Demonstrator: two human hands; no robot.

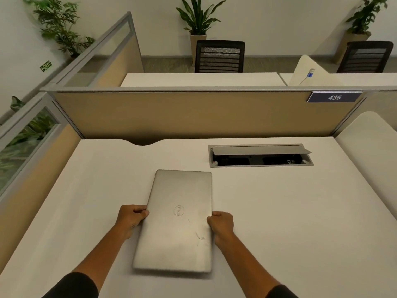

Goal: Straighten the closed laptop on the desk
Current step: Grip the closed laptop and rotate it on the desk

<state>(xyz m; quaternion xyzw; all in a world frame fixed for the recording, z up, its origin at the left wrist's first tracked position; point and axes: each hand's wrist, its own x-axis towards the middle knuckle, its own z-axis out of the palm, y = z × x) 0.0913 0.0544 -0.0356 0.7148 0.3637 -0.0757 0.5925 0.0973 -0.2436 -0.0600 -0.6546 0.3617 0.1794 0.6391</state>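
A broad, matte off-white desk (279, 211) with a smooth laminate face is filling most of the view, and a tan fabric partition panel (193, 112) framed in grey metal is standing along its far edge. The closed laptop (178, 224), a flat silver slab of brushed metal with rounded corners, a round embossed logo and a few scuff marks near its right edge, is lying on the desk near its middle, its long sides running away from the person. Beyond the laptop and to its right, a rectangular grey metal cable box (261, 155) is sitting recessed in the desk, its thin lid propped half open over a dark cavity. The left hand (131, 219) is curling its fingers closed against the laptop's left edge, and the right hand (221, 225) is gripping the laptop's right edge the same way, fingers folded tight. Above the cable box, a small dark blue plate reading 435 (334, 97) is hanging on the partition.
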